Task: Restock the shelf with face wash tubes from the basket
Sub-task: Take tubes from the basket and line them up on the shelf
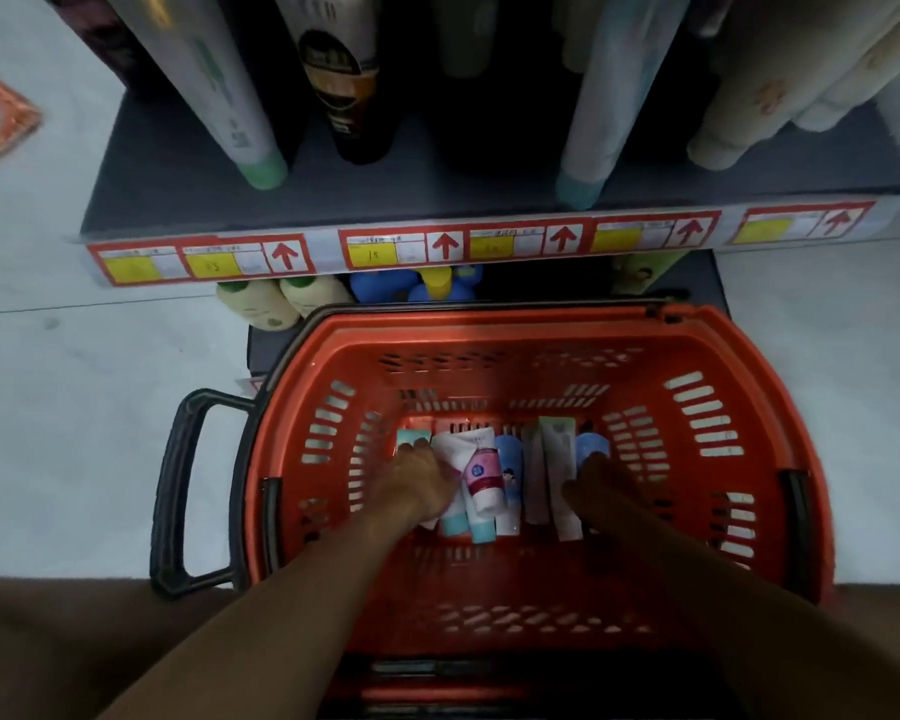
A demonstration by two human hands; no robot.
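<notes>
red basket on the floor under the shelf has a row of face wash tubes lying in it. left hand and right hand are both down on them, can't tell what either's grabbing.

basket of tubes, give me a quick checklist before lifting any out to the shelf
1. Both hands inside the red plastic basket: ok.
2. Left hand resting on the white and teal tubes: ok; firm grip: cannot tell.
3. Right hand holding the blue-capped tube: cannot tell, too dark.
4. Pink-labelled tube lies free on top: ok.
5. Open space on the grey shelf between standing tubes: ok.
</notes>
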